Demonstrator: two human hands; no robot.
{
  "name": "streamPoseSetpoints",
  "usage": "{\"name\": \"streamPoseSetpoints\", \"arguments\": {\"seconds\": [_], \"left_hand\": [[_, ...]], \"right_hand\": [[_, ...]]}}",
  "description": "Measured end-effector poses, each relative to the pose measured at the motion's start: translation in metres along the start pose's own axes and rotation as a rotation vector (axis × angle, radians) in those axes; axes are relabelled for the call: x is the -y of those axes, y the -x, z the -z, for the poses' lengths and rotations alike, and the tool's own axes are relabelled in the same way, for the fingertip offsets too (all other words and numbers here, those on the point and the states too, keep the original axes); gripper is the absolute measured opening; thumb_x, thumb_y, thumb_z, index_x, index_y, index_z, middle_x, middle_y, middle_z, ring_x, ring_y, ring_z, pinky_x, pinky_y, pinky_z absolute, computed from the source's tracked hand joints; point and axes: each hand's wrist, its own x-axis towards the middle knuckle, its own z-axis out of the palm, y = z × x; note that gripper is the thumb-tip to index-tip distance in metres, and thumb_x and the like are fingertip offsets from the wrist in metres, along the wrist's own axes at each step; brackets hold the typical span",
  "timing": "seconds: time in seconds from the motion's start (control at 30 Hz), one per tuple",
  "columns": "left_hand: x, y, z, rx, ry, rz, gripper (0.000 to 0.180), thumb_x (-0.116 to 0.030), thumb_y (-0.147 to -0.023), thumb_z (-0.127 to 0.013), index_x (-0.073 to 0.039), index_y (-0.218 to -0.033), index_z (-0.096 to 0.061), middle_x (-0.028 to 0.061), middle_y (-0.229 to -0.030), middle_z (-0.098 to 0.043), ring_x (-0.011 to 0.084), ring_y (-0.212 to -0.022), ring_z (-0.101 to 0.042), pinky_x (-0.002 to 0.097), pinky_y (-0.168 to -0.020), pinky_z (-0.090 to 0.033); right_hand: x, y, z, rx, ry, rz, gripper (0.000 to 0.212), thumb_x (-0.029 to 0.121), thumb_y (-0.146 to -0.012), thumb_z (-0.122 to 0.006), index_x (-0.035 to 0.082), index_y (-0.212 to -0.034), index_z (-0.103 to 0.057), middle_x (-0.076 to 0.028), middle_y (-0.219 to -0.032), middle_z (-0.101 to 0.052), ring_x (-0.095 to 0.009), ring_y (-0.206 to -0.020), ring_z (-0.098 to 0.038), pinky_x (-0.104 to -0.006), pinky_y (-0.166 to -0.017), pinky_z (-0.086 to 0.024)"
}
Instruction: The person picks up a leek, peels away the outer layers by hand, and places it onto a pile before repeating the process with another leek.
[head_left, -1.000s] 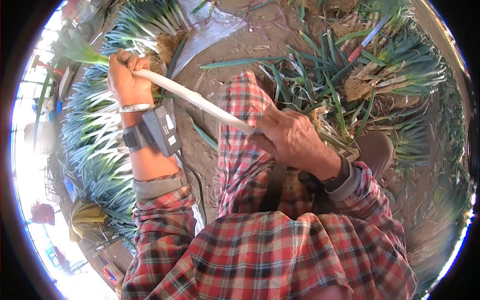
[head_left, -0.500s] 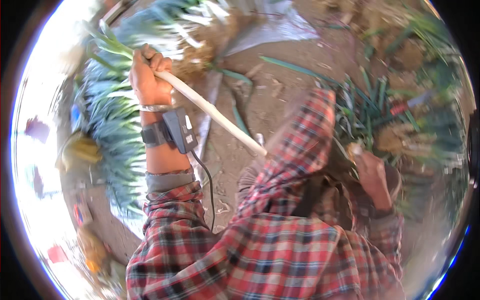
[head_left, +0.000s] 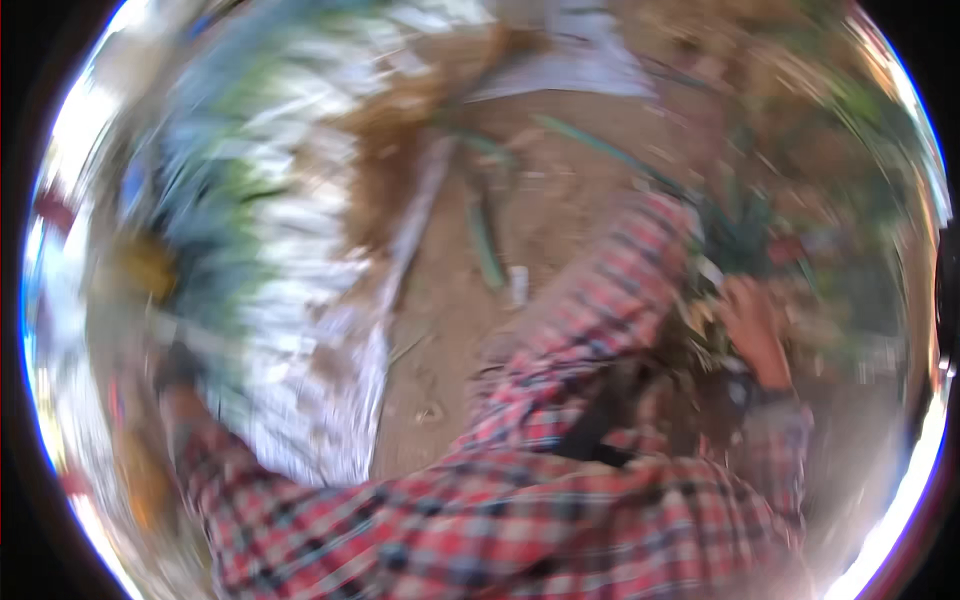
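Note:
My left hand (head_left: 165, 355) is stretched out to the far left, past the laid-out leeks, and smeared by motion. A faint pale streak beside it may be the leek it held before; its fingers cannot be read. Broad rows of leeks (head_left: 310, 225), with white stalks, blue-green leaves and brown roots, lie between that arm and my knee. On the right, beside my plaid-covered leg, my right hand (head_left: 750, 315) has its fingers curled. A small pale piece (head_left: 711, 271) shows at its fingertips; what it grips is too blurred to make out.
A white sheet (head_left: 385, 345) edges the leek rows, and another white sheet (head_left: 570, 65) lies ahead. Loose green leaves (head_left: 485, 240) are strewn on the brown soil (head_left: 440, 340). A heap of cut leaves (head_left: 740, 225) and a red object (head_left: 787, 250) lie right. Something yellow (head_left: 148, 268) stands far left.
My left arm has swung down and outward to the far left, carrying the long white leek away from in front of me. My right hand stays by my leg. The view has blurred.

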Motion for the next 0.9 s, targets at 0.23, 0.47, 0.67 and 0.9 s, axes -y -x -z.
{"name": "streamPoseSetpoints", "arguments": {"seconds": [0.23,0.47,0.67,0.9], "left_hand": [[0.044,0.016,-0.264,0.181,-0.111,0.043,0.021,-0.022,-0.094,-0.058,-0.007,-0.109,-0.062,-0.0010,-0.085,-0.058,0.0091,-0.072,-0.051,0.0244,-0.062,-0.042],[-0.016,0.345,-0.531,1.281,-0.065,-0.153,0.031,-0.016,-0.096,-0.055,-0.002,-0.124,-0.055,0.0009,-0.097,-0.058,0.0091,-0.081,-0.051,0.0240,-0.074,-0.042],[0.058,0.482,-0.597,1.618,-0.245,0.073,0.027,-0.015,-0.097,-0.054,-0.002,-0.120,-0.055,0.0019,-0.086,-0.059,0.0088,-0.073,-0.055,0.0222,-0.069,-0.048],[0.136,0.491,-0.648,1.500,-0.569,0.106,0.024,-0.018,-0.096,-0.058,-0.005,-0.116,-0.056,-0.0024,-0.084,-0.060,0.0063,-0.073,-0.056,0.0199,-0.065,-0.046]], "right_hand": [[-0.068,0.003,-0.074,-0.189,-0.174,-0.245,0.022,0.028,-0.084,-0.059,0.007,-0.078,-0.062,-0.013,-0.093,-0.062,-0.031,-0.089,-0.062,-0.0451,-0.072,-0.049],[-0.131,0.084,-0.121,-0.679,-1.017,-0.808,0.029,0.027,-0.081,-0.062,0.009,-0.103,-0.067,-0.015,-0.090,-0.070,-0.034,-0.087,-0.067,-0.0433,-0.076,-0.053],[-0.304,0.227,-0.268,-1.294,-0.947,-1.785,0.033,0.028,-0.080,-0.056,-0.001,-0.086,-0.070,-0.025,-0.082,-0.068,-0.039,-0.086,-0.067,-0.0450,-0.080,-0.051],[-0.404,0.290,-0.298,-1.361,-0.716,-2.296,0.044,0.026,-0.078,-0.060,-0.010,-0.105,-0.059,-0.030,-0.101,-0.064,-0.042,-0.100,-0.062,-0.0455,-0.091,-0.045]]}}
